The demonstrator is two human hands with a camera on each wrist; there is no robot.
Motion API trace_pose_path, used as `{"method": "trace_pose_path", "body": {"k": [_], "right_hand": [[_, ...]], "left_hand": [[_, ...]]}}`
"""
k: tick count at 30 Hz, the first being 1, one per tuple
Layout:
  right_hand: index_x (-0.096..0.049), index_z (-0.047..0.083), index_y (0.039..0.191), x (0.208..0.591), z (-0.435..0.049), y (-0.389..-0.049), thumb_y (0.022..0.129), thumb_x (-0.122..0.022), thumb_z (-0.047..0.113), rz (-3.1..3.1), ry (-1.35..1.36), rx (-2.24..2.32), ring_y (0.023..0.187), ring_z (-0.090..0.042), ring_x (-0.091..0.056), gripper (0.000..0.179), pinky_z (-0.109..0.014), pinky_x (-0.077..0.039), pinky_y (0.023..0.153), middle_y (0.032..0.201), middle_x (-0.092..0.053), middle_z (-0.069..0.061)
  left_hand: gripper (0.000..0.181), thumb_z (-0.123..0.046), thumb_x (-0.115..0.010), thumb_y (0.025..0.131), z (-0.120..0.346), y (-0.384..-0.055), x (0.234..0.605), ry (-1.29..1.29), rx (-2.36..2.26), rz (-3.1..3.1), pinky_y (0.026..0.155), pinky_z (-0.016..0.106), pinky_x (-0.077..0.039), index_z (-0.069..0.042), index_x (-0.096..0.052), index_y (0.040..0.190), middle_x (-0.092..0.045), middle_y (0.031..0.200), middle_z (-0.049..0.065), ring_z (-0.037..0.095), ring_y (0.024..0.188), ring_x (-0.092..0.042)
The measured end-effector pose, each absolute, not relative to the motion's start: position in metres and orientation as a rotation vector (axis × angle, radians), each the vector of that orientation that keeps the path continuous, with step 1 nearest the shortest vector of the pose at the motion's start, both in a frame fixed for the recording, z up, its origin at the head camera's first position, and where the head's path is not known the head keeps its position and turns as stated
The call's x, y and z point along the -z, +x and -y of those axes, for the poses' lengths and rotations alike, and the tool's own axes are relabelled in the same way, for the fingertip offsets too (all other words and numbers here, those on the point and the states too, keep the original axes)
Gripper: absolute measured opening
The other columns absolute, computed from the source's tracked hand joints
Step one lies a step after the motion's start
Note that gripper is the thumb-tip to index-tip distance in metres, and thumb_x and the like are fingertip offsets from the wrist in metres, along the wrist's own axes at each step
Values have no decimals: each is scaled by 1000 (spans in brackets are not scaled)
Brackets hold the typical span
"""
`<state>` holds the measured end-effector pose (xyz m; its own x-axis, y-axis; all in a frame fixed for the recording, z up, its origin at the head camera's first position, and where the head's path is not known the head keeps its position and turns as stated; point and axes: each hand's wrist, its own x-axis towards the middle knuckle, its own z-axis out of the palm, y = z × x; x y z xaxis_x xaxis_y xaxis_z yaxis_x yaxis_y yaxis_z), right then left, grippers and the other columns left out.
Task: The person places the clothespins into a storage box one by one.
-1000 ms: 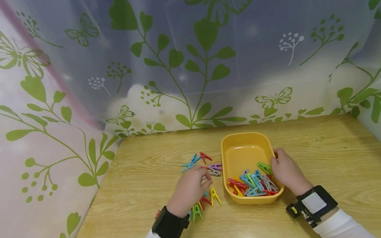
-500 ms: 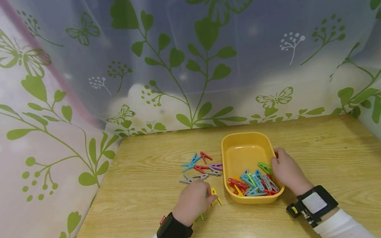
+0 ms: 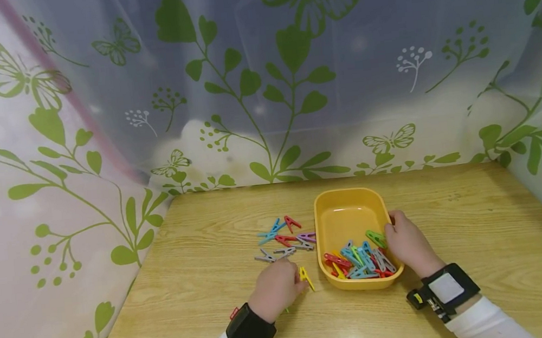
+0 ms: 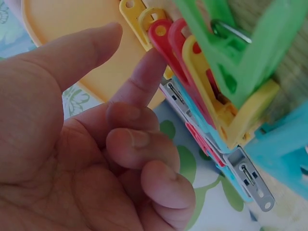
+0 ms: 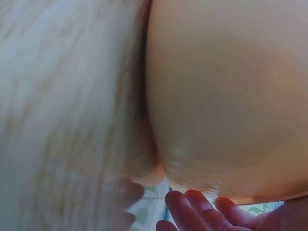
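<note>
My left hand [image 3: 276, 289] reaches down over the clothespins at the left of the yellow plastic tub [image 3: 352, 221]. In the left wrist view its index fingertip is right at a red clothespin [image 4: 166, 41], the thumb stands apart from it, and the other fingers are bent. A yellow clothespin [image 3: 306, 278] shows beside that hand, while a green clothespin [image 4: 236, 53] stands close to the camera. Parts of this group are hidden under the hand. My right hand [image 3: 410, 245] grips the tub's right rim, fingers [image 5: 185, 211] along its outer wall.
Many-coloured clothespins [image 3: 360, 258] lie in the near half of the tub. Left of it, beyond my left hand, are loose blue, red, purple and grey clothespins [image 3: 286, 252]. The wooden table [image 3: 203, 284] meets a leaf-patterned curtain [image 3: 292, 80] at the back.
My left hand has come nearer, from over the grey and red clothespins to the group with the yellow one. The right hand and the tub have stayed put.
</note>
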<state>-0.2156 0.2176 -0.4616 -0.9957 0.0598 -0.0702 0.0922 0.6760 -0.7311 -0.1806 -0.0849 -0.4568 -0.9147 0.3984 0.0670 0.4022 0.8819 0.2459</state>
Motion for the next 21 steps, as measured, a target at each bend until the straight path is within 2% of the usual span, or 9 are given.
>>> {"method": "trace_pose_path", "body": {"k": [21], "right_hand": [[-27,-15,151,464,-218,-217,110,-26,20,-2838,144,1242,123,-44,-55,54,-60,-49,102,145,-45,-38]], "left_hand": [[41,-25,-83,87,79,-182,460,-611,282,3070,51,25,-37,-16,-55,57,-50,63,-6,10,58,-46]]}}
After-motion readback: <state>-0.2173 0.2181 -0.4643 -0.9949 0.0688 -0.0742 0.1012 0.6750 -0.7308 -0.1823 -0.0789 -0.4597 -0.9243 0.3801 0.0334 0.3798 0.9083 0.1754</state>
